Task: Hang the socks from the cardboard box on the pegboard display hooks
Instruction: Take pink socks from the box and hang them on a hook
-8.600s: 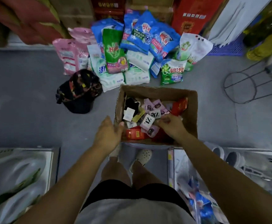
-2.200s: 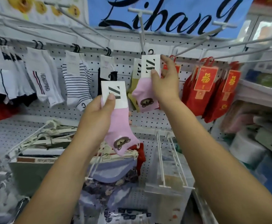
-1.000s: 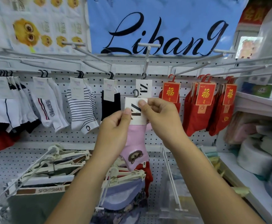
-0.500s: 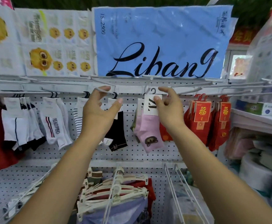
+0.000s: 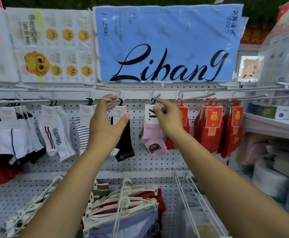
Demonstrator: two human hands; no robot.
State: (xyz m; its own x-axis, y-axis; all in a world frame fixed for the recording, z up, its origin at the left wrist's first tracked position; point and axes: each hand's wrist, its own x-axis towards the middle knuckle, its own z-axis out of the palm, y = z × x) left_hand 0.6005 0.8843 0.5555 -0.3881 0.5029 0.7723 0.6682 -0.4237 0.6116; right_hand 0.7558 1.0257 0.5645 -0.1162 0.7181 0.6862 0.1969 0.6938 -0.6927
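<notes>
I see hook prongs jutting toward me across the upper frame. There is room before the bare pegboard under the sock row. Hangers crowd the bottom centre.

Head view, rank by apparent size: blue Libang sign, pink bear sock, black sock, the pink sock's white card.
1. blue Libang sign, largest by far.
2. pink bear sock and black sock: alike; the left hand hides part of the black one, so unranked.
3. white card, smallest.
</notes>
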